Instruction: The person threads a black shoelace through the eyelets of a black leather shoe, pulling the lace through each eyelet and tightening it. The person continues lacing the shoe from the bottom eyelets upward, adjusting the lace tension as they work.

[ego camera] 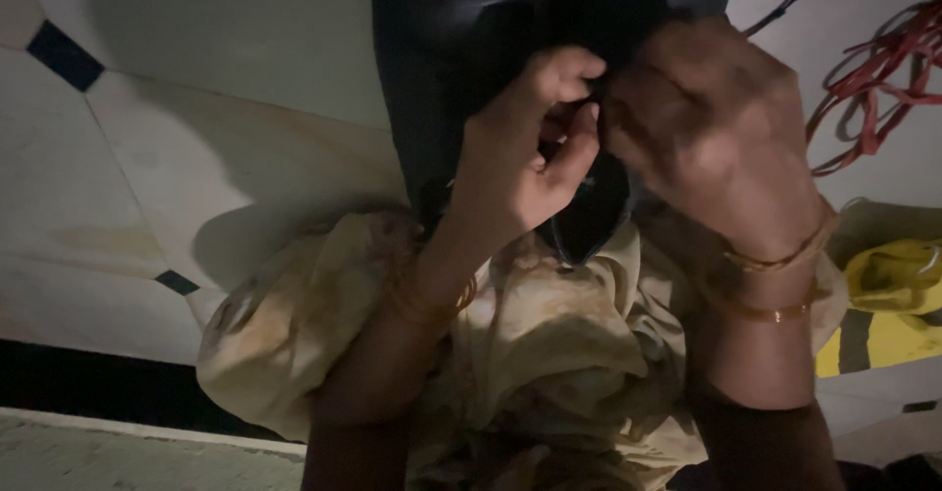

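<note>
A shiny black sheet of plastic-like material (pixel 461 50) runs from the top of the head view down toward me. My left hand (pixel 530 148) pinches its lower edge between thumb and fingers. My right hand (pixel 711 128) is closed on the same edge just to the right, knuckles up. Both wrists wear thin bangles. The point where the black material ends is partly hidden behind my hands.
A crumpled pale yellow cloth (pixel 549 354) lies under my forearms. Red cord (pixel 883 69) is tangled at the upper right. A yellow object with a dark stripe (pixel 888 305) sits at the right edge. The floor is pale tile (pixel 196 138) with small dark squares.
</note>
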